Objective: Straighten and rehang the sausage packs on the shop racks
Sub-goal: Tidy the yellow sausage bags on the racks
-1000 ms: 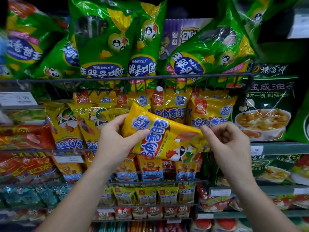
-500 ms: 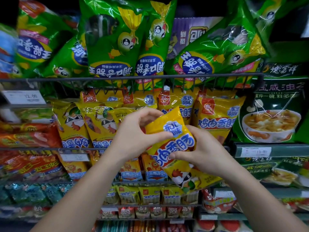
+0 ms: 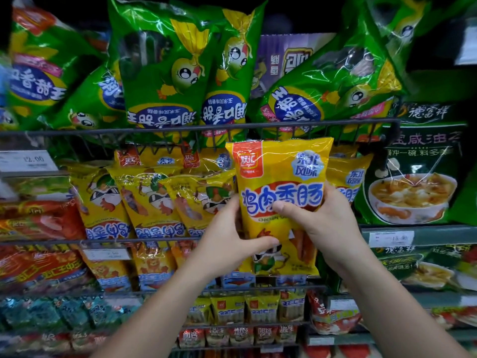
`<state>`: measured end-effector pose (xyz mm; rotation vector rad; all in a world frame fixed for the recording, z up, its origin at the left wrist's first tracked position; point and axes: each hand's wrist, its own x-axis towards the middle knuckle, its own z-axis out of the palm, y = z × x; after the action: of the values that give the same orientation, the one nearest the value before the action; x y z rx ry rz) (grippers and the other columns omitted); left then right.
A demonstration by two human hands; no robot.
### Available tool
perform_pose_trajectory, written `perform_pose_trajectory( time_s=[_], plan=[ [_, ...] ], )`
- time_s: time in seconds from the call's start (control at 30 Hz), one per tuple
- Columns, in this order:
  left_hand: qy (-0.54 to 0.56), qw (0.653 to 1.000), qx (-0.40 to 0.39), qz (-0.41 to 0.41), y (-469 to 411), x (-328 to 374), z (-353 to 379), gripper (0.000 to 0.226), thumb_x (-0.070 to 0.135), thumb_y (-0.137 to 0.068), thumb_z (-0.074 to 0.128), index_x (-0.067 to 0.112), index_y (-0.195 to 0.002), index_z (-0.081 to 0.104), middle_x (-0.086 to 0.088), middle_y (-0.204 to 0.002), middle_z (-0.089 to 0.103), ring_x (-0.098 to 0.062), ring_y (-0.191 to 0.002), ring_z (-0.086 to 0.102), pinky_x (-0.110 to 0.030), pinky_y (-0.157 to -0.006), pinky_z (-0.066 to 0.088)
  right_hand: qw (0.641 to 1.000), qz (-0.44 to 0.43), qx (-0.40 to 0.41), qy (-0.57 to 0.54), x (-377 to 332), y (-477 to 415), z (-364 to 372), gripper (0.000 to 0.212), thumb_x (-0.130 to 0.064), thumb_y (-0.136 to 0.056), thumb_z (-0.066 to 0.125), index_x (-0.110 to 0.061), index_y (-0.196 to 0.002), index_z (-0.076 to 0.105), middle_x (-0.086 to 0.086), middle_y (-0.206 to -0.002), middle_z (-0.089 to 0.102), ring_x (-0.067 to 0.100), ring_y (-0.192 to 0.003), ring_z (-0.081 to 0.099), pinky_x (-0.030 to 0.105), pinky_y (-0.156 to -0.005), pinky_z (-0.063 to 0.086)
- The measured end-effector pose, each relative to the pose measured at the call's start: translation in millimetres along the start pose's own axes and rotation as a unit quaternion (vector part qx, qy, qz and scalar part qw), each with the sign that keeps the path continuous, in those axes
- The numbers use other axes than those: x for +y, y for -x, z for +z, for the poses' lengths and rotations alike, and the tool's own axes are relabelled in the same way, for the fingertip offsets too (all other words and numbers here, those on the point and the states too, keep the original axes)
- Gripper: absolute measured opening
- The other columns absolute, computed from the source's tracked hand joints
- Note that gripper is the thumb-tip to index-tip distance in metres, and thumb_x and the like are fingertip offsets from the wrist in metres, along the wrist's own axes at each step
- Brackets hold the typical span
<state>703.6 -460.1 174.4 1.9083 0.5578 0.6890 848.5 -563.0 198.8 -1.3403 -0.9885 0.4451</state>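
Turned upright, no longer slanted as a second ago: yellow chicken sausage pack [image 3: 281,177], clasped between left hand [image 3: 227,241] and right hand [image 3: 329,223], thumbs curled across its front. Top edge above both hands, just under wire rack bar [image 3: 103,131]. Straightened; rehanging likely next.

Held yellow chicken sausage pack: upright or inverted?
Upright: on the yellow chicken sausage pack the red logo is at top, lettering reads right way up.

Left hand [image 3: 232,239], right hand [image 3: 329,223] — both gripping
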Motion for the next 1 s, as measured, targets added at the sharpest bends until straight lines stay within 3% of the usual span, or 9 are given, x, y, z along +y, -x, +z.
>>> perform_pose_trajectory(
  time_s=[0.07, 0.23, 0.37, 0.47, 0.57, 0.73, 0.87, 0.93, 1.0],
  plan=[
    [-0.004, 1.0, 0.02, 0.015, -5.9, 0.7, -0.2, 0.067, 0.023, -0.072, 0.087, 0.039, -0.126, 0.051, 0.018, -0.119, 0.065, 0.002, -0.107, 0.063, -0.015, -0.082, 0.053, 1.0, -0.007, -0.001, -0.003, -0.7, -2.3, -0.9, 0.033, -0.022, -0.07, 0.082, -0.026, -0.098, 0.065, -0.018, -0.089, 0.076, 0.002, -0.084, 0.072, 0.015, -0.067, 0.055],
    [-0.007, 0.999, 0.034, 0.027, -21.4, 5.1, -4.0, 0.065, 0.022, -0.071, 0.087, 0.032, -0.126, 0.053, 0.015, -0.117, 0.068, 0.0, -0.106, 0.065, -0.022, -0.086, 0.056, 1.0, -0.028, 0.004, 0.005, -3.8, -13.2, -3.7, 0.033, -0.032, -0.069, 0.079, -0.023, -0.098, 0.064, -0.016, -0.088, 0.076, 0.001, -0.08, 0.072, 0.015, -0.064, 0.054],
    [-0.014, 0.998, 0.043, 0.032, -33.8, 6.7, -4.3, 0.064, 0.021, -0.072, 0.086, 0.04, -0.121, 0.049, 0.018, -0.116, 0.066, 0.005, -0.104, 0.063, -0.015, -0.084, 0.054, 0.999, -0.036, -0.006, 0.02, -0.8, -24.7, -4.3, 0.034, -0.023, -0.08, 0.08, -0.015, -0.108, 0.063, -0.011, -0.075, 0.073, -0.002, -0.057, 0.066, 0.012, -0.049, 0.048],
    [-0.028, 0.998, 0.055, 0.031, -41.0, 5.8, -4.7, 0.064, 0.02, -0.071, 0.087, 0.042, -0.118, 0.049, 0.02, -0.113, 0.066, 0.007, -0.102, 0.063, -0.01, -0.08, 0.052, 0.999, -0.046, -0.003, 0.013, 3.1, -33.4, -4.5, 0.039, -0.019, -0.079, 0.081, -0.019, -0.113, 0.062, -0.014, -0.093, 0.076, 0.001, -0.084, 0.072, 0.015, -0.067, 0.055],
    [-0.036, 0.997, 0.06, 0.031, -46.6, 3.7, -4.6, 0.065, 0.022, -0.07, 0.087, 0.037, -0.121, 0.05, 0.021, -0.113, 0.065, 0.008, -0.101, 0.062, -0.006, -0.077, 0.049, 0.999, -0.045, -0.003, 0.012, 7.2, -39.9, -3.7, 0.041, -0.018, -0.078, 0.081, -0.017, -0.115, 0.062, -0.012, -0.098, 0.076, 0.003, -0.089, 0.072, 0.015, -0.07, 0.055],
    [-0.028, 0.996, 0.082, 0.034, -53.9, -5.1, -1.4, 0.065, 0.016, -0.07, 0.087, 0.035, -0.121, 0.052, 0.017, -0.112, 0.068, 0.003, -0.101, 0.064, -0.013, -0.083, 0.052, 0.999, -0.032, -0.005, 0.027, 16.4, -46.5, -2.6, 0.038, -0.017, -0.079, 0.082, -0.015, -0.109, 0.059, -0.005, -0.076, 0.073, 0.003, -0.049, 0.062, 0.017, -0.046, 0.047],
    [-0.051, 0.994, 0.092, 0.018, -63.3, -14.8, -0.9, 0.065, 0.016, -0.065, 0.089, 0.033, -0.118, 0.055, 0.012, -0.112, 0.068, -0.01, -0.104, 0.066, -0.039, -0.089, 0.056, 0.999, -0.014, -0.009, 0.028, 31.7, -49.8, -1.4, 0.039, -0.016, -0.08, 0.082, -0.002, -0.107, 0.058, -0.002, -0.057, 0.067, 0.029, -0.04, 0.056, 0.034, -0.038, 0.045],
    [-0.072, 0.993, 0.091, 0.009, -65.1, -16.6, 0.5, 0.064, 0.016, -0.065, 0.088, 0.03, -0.117, 0.054, 0.012, -0.11, 0.067, -0.009, -0.1, 0.066, -0.029, -0.084, 0.056, 0.999, -0.013, -0.011, 0.029, 38.2, -50.5, -0.2, 0.036, -0.017, -0.081, 0.081, -0.001, -0.104, 0.059, 0.006, -0.057, 0.066, 0.043, -0.042, 0.053, 0.043, -0.038, 0.043],
    [-0.1, 0.991, 0.093, 0.005, -64.9, -15.6, 1.2, 0.061, 0.015, -0.068, 0.087, 0.029, -0.116, 0.052, 0.015, -0.105, 0.065, -0.003, -0.094, 0.063, -0.009, -0.071, 0.048, 0.999, -0.012, -0.012, 0.032, 44.2, -51.7, 0.1, 0.031, -0.016, -0.082, 0.081, -0.004, -0.101, 0.061, 0.008, -0.061, 0.068, 0.042, -0.043, 0.053, 0.045, -0.039, 0.044]
  ],
)
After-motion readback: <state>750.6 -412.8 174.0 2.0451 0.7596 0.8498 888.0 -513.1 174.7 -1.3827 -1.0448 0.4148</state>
